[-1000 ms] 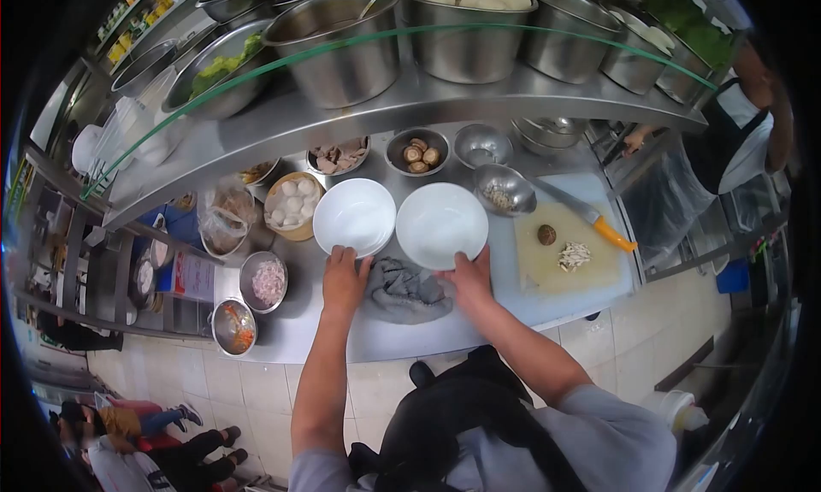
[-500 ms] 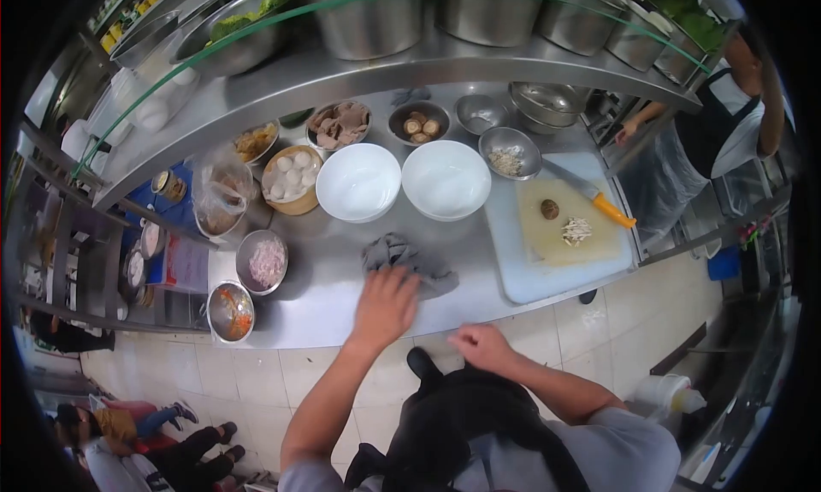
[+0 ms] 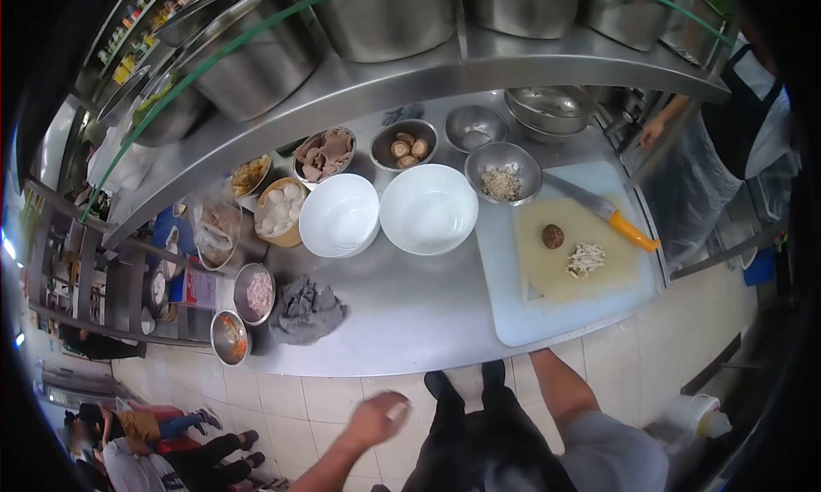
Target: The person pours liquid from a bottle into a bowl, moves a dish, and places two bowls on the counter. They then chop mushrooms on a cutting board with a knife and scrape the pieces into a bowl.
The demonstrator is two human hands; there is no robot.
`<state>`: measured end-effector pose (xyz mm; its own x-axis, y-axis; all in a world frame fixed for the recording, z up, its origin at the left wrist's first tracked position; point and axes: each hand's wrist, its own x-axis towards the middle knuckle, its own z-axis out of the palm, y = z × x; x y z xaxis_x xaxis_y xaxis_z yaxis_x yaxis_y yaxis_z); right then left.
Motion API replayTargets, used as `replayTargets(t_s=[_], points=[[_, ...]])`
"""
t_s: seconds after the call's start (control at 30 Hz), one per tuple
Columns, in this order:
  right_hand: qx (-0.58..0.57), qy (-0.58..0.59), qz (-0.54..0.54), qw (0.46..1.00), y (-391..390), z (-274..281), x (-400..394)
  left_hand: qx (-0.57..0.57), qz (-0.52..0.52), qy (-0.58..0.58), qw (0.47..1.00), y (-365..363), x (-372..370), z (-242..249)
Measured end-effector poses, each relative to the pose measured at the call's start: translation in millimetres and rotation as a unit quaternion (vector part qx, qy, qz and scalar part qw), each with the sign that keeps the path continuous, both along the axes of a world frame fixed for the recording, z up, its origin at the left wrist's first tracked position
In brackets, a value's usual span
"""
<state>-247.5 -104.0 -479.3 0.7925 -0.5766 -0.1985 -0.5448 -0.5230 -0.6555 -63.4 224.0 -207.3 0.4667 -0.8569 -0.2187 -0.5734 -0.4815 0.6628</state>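
Note:
My left hand [image 3: 379, 419] is in the air in front of the counter's front edge, apart from the cloth. Its fingers are loosely bent, with a gap to the thumb, and nothing is in them. My right forearm [image 3: 564, 388] reaches toward the counter edge below the cutting board; the hand itself is hidden under that edge. A crumpled grey cloth [image 3: 308, 311] lies at the left of the steel counter [image 3: 402, 312], beside a bowl of pink chopped meat [image 3: 259, 294]. Two white bowls [image 3: 339, 217] [image 3: 429, 210] stand side by side behind the bare steel.
A white cutting board [image 3: 505, 317] carries a knife [image 3: 629, 227], a mushroom [image 3: 552, 236] and pale sliced pieces [image 3: 586, 259]. Steel bowls hold whole mushrooms [image 3: 410, 148], sliced meat [image 3: 325, 154] and chopped bits [image 3: 501, 182]. A shelf [image 3: 479, 73] overhangs the back. Another person [image 3: 727, 141] stands at right.
The grey cloth has gone from the middle of the counter to the left. My left hand has let go and drawn back off the counter. My right hand has passed under the counter edge.

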Motion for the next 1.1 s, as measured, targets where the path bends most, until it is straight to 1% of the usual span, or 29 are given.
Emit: replayTargets(t_s=[0.03, 0.07, 0.1, 0.17, 0.2, 0.23, 0.27, 0.3, 0.4, 0.57, 0.67, 0.8, 1.0, 1.1], points=[[0.002, 0.001, 0.007, 1.000, -3, 0, 5, 0.081, -0.021, 0.100, 0.991, -8, -16, -10], [0.006, 0.005, 0.013, 1.000, -1, -1, 5, 0.117, -0.008, 0.120, 0.986, -11, -21, -38], [0.009, 0.010, 0.017, 1.000, 0, -1, 3, 0.152, 0.003, 0.140, 0.978, -12, -18, -84], [0.004, 0.017, 0.021, 1.000, -10, 6, 3, 0.066, 0.108, 0.227, 0.966, -9, -4, -194], [0.000, 0.022, 0.021, 1.000, -15, 10, 2, -0.025, 0.057, 0.010, 0.998, -19, 7, -249], [-0.004, 0.028, 0.022, 0.999, -19, 7, -1, -0.116, 0.006, -0.206, 0.972, -40, 12, -256], [-0.006, 0.036, 0.022, 0.999, -20, 5, -5, -0.118, 0.005, -0.200, 0.973, -31, 4, -250], [-0.009, 0.045, 0.022, 0.999, -22, 3, -11, -0.126, 0.014, -0.190, 0.974, -42, 2, -252], [-0.018, 0.078, 0.021, 0.997, -29, -3, -35, -0.150, 0.040, -0.154, 0.976, -51, -17, -275], [-0.032, 0.111, 0.023, 0.993, -46, -8, -54, -0.186, 0.085, -0.113, 0.972, -71, -27, -290], [-0.034, 0.121, 0.016, 0.992, -51, -8, -63, -0.203, 0.101, -0.096, 0.969, -77, -24, -292], [-0.026, 0.127, 0.014, 0.992, -45, -14, -67, -0.214, 0.127, -0.084, 0.965, -67, -16, -290], [-0.020, 0.151, 0.047, 0.987, -40, -27, -73, -0.226, 0.203, -0.056, 0.951, -43, -19, -291], [-0.019, 0.163, 0.023, 0.986, -35, -23, -86, -0.241, 0.203, -0.031, 0.948, -51, -7, -287]])
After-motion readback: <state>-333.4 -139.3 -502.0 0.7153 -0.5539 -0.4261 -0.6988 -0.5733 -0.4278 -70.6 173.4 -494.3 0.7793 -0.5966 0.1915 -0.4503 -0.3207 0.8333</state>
